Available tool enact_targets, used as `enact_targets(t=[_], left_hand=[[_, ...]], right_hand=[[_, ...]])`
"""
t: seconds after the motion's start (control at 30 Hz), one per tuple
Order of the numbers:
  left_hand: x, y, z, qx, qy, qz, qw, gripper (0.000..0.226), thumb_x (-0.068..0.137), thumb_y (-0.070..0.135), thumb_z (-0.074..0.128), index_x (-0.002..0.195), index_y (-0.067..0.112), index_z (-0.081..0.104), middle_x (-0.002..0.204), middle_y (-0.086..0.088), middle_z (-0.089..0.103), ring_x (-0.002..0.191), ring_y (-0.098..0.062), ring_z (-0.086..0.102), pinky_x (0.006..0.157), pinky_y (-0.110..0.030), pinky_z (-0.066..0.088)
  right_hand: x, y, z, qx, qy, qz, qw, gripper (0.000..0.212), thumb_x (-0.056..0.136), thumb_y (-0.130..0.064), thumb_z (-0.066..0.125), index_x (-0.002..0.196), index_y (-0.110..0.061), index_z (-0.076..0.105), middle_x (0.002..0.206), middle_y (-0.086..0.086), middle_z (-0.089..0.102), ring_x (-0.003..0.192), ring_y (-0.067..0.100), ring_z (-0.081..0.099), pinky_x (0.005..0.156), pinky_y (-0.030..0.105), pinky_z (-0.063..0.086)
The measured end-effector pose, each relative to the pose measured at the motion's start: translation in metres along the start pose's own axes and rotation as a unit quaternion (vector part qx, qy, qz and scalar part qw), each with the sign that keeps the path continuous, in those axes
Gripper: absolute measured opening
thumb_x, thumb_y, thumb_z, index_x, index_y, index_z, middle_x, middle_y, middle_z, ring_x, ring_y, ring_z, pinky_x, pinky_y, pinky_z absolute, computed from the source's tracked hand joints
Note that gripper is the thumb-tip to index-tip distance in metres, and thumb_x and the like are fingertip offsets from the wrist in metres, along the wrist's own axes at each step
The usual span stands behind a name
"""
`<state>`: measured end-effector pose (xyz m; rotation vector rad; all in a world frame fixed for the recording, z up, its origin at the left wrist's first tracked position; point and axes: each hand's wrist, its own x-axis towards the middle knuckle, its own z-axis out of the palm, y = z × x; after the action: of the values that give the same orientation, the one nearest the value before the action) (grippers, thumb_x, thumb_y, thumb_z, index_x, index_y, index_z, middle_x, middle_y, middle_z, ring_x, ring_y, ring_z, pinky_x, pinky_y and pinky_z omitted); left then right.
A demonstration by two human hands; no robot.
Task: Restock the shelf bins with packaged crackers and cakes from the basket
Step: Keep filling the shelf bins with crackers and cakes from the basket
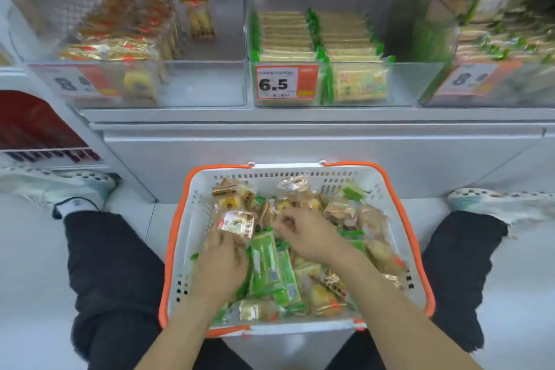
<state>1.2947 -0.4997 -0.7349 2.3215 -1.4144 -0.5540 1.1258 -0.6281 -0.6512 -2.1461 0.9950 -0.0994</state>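
Below three clear shelf bins (345,81), basket (192,219) between knees, left hand (222,261) fingers pinching wrapped cake (237,224), right hand (303,234) fingers curled, grip unclear

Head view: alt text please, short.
Both hands reach into a white, orange-rimmed basket of wrapped snacks on the floor: the left hand holds a clear packet, the right hand digs among others. Above, clear shelf bins hold crackers and cakes.

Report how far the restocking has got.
Done: the middle bin holds two rows of green cracker packs. In hand: the left hand grips a clear-wrapped cake; the right hand digs among packs. Left: the basket is still heaped, and the left bin is half empty.
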Motion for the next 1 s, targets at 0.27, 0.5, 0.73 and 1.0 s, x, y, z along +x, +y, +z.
enact_targets(t=[0.27,0.5,0.73,1.0], left_hand=[[-0.033,-0.018,0.007,-0.044,-0.039,-0.199,0.978,0.074,0.084,0.015,0.072,0.148,0.021,0.033,0.146,-0.019,0.022,0.134,-0.040,0.033,0.112,-0.049,0.037],[-0.035,-0.008,-0.005,-0.069,-0.038,-0.210,0.974,0.076,0.079,-0.005,0.069,0.145,0.020,0.040,0.140,-0.015,0.033,0.122,-0.034,0.050,0.107,-0.043,0.045],[-0.042,-0.005,-0.038,-0.317,0.026,-0.263,0.911,0.030,0.093,0.005,0.061,0.121,0.015,0.058,0.101,-0.001,0.069,0.092,-0.021,0.069,0.080,-0.037,0.057],[-0.055,0.023,-0.057,-0.589,-0.080,-0.286,0.751,0.034,0.095,0.001,0.054,0.116,0.019,0.073,0.114,-0.010,0.073,0.109,-0.031,0.067,0.086,-0.050,0.055]], right_hand=[[-0.019,-0.001,0.083,0.023,-0.095,0.083,0.992,0.025,0.098,-0.030,0.061,0.117,-0.015,0.065,0.093,-0.007,0.063,0.083,0.012,0.061,0.081,0.033,0.054],[-0.040,0.004,0.095,0.082,-0.039,0.113,0.989,0.003,0.092,-0.034,0.061,0.092,-0.032,0.062,0.080,-0.015,0.067,0.078,0.003,0.064,0.078,0.036,0.057],[-0.051,-0.001,0.093,0.156,-0.012,0.099,0.983,0.003,0.096,-0.025,0.062,0.096,-0.025,0.066,0.081,-0.014,0.062,0.071,-0.002,0.056,0.067,0.015,0.048],[-0.048,-0.009,0.079,0.337,0.055,0.139,0.929,0.039,0.093,-0.040,0.069,0.127,-0.036,0.051,0.110,-0.011,0.066,0.091,0.000,0.065,0.074,0.022,0.054]])
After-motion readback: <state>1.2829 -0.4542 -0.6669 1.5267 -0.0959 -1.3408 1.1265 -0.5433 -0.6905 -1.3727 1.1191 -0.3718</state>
